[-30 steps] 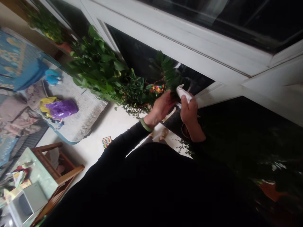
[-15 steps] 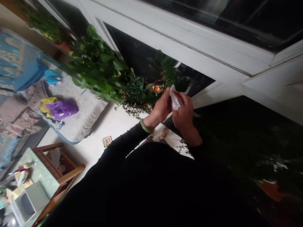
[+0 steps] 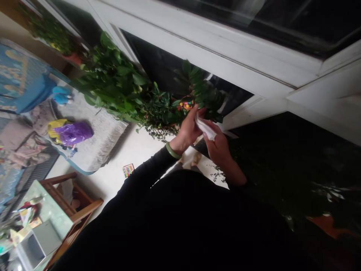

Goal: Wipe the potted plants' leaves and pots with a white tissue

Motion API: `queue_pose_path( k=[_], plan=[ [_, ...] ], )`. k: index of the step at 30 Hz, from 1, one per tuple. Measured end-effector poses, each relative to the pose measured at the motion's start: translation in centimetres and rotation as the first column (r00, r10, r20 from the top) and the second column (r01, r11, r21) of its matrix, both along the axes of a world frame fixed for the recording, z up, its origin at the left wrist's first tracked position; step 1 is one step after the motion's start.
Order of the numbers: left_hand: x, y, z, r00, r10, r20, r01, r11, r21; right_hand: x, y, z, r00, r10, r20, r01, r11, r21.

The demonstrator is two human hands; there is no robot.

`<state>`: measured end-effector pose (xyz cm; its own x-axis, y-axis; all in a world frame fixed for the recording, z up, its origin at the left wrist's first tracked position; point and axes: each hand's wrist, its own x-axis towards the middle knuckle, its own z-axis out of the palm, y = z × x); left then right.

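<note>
A crumpled white tissue lies between my two hands in front of the plants. My right hand is closed on its lower end, with the thumb along it. At the tissue's upper end, the fingers of my left hand press against it and seem to grip it, partly hidden behind it. A green bangle circles my left wrist. Just beyond my left fingertips, a small bright orange and yellow ornament sits among dark green leaves.
Leafy potted plants line the white-framed glass door. To the left are a grey rug with a purple bag, a glass-topped wooden table and a colourful box on the floor. Dark foliage fills the right.
My right hand has shifted slightly down and away from my left, and the tissue now stretches longer and slants between them. The view has moved a little.
</note>
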<state>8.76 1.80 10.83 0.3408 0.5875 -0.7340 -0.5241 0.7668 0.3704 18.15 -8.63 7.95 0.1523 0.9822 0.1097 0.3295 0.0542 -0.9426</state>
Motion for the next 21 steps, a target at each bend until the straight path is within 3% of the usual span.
queue_pose_path(
  k=[3,5,8,10,12,15,18,21],
  plan=[
    [-0.4,0.3,-0.6,0.999,-0.041,0.000,0.041,0.999,0.003,1.2,-0.9,0.6,0.976,-0.085,-0.199,0.048,0.982,-0.185],
    [-0.7,0.4,-1.0,0.999,-0.050,-0.002,0.050,0.999,-0.003,2.2,-1.4,0.9,0.918,-0.274,-0.285,0.190,0.938,-0.289],
    [-1.0,0.4,-1.2,0.998,-0.054,-0.038,0.054,0.999,-0.008,3.6,-1.1,1.0,0.742,-0.594,-0.311,0.532,0.803,-0.268],
    [-0.9,0.4,-1.0,0.995,-0.075,-0.065,0.075,0.997,-0.006,4.4,0.0,0.7,0.708,-0.665,-0.238,0.641,0.747,-0.177],
    [-0.6,0.4,-0.5,0.991,-0.113,-0.073,0.111,0.994,-0.021,4.9,1.5,0.0,0.813,-0.577,-0.074,0.572,0.817,-0.076],
    [0.1,0.7,0.3,0.989,-0.138,-0.043,0.135,0.989,-0.063,4.7,3.5,-1.7,0.945,-0.289,0.150,0.288,0.957,0.031],
    [0.7,1.2,0.9,0.993,-0.115,0.037,0.118,0.990,-0.081,3.3,4.1,-3.9,0.964,-0.123,0.238,0.115,0.992,0.046],
    [0.9,1.4,1.2,0.990,-0.103,0.092,0.112,0.988,-0.103,1.8,3.2,-5.4,0.959,-0.061,0.275,0.052,0.998,0.040]
  ],
)
